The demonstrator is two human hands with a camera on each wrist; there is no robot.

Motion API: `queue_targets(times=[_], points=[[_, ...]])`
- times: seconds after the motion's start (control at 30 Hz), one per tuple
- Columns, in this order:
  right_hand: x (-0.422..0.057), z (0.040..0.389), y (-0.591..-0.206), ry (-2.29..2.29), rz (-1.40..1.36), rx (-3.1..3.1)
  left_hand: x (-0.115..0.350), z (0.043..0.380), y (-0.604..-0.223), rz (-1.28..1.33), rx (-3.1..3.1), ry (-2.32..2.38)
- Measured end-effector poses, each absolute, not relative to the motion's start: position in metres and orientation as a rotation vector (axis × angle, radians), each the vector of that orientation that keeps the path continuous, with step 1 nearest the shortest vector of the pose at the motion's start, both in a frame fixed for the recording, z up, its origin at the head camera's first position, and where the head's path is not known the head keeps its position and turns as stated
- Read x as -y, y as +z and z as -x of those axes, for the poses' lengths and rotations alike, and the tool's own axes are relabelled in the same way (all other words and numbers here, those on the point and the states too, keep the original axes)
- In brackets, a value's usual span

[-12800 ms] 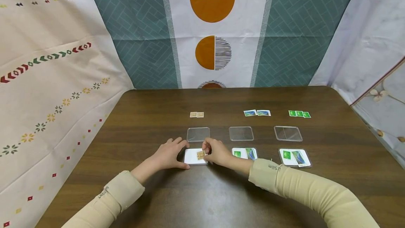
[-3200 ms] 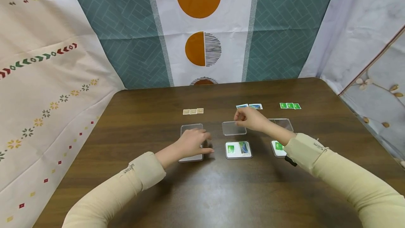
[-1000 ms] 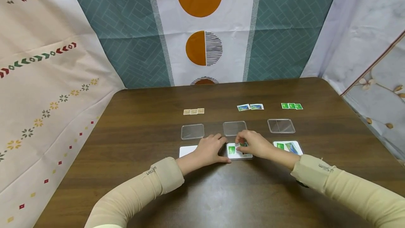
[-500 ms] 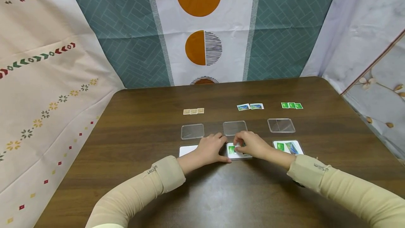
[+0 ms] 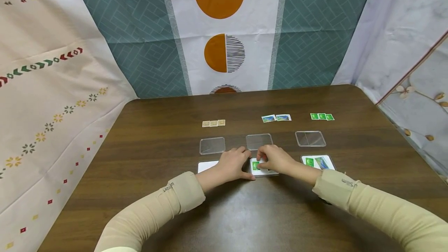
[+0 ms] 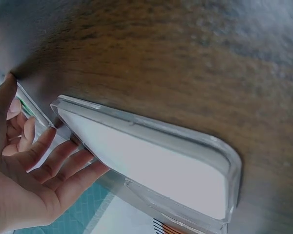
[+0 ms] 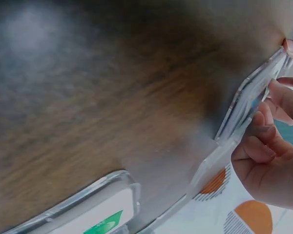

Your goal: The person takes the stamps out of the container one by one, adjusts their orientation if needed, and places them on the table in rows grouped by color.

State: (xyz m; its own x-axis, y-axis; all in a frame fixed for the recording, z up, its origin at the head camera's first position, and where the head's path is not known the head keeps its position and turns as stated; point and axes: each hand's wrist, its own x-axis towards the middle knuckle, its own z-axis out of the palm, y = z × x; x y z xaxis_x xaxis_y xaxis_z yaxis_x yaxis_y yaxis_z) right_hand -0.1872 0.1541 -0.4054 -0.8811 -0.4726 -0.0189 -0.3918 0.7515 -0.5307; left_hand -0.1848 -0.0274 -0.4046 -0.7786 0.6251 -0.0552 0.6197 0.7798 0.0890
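Three flat clear cases with white inserts stand in the near row. My left hand (image 5: pixel 232 165) lies at the left end of the middle case (image 5: pixel 260 173), thumb at its near corner and fingertips at its far corner. My right hand (image 5: pixel 276 160) is low over that case, with thumb and index fingertips pinching the right edge of a small green stamp (image 5: pixel 256 165). A blue landscape stamp on the same insert is mostly hidden beneath this hand. In the left wrist view, the left case (image 6: pixel 151 158) shows a plain white insert.
The right case (image 5: pixel 332 162) holds a green and a blue stamp. Behind the cases lie clear lids, the left lid (image 5: pixel 212 146), middle lid (image 5: pixel 259 141) and right lid (image 5: pixel 310 139). Farther back are rows of brown stamps (image 5: pixel 214 123), blue stamps (image 5: pixel 276 118) and green stamps (image 5: pixel 322 116).
A brown stamp has gone from the left case to the back row, which now shows three. Both hands have come to the middle case; the right fingertips have shifted left onto the green stamp.
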Motion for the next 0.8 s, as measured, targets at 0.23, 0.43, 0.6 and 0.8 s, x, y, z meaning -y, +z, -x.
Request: queue_targets(times=[0.23, 0.43, 0.6, 0.8], points=[[-0.1509, 0.1896, -0.4004, -0.791, 0.640, -2.735, 0.0272, 0.1849, -0.4061, -1.003, -2.897, 0.118], [-0.1485, 0.1903, -0.3982, -0.814, 0.615, -2.701, 0.0271, 0.1847, -0.4061, -1.000, -2.899, 0.128], [-0.1477, 0.1889, -0.3990, -0.845, 0.608, -2.705, 0.0269, 0.1846, -0.4070, -1.006, -2.900, 0.132], [-0.1474, 0.1869, -0.4000, -0.870, 0.583, -2.727, 0.0270, 0.1852, -0.4074, -1.011, -2.909, 0.131]])
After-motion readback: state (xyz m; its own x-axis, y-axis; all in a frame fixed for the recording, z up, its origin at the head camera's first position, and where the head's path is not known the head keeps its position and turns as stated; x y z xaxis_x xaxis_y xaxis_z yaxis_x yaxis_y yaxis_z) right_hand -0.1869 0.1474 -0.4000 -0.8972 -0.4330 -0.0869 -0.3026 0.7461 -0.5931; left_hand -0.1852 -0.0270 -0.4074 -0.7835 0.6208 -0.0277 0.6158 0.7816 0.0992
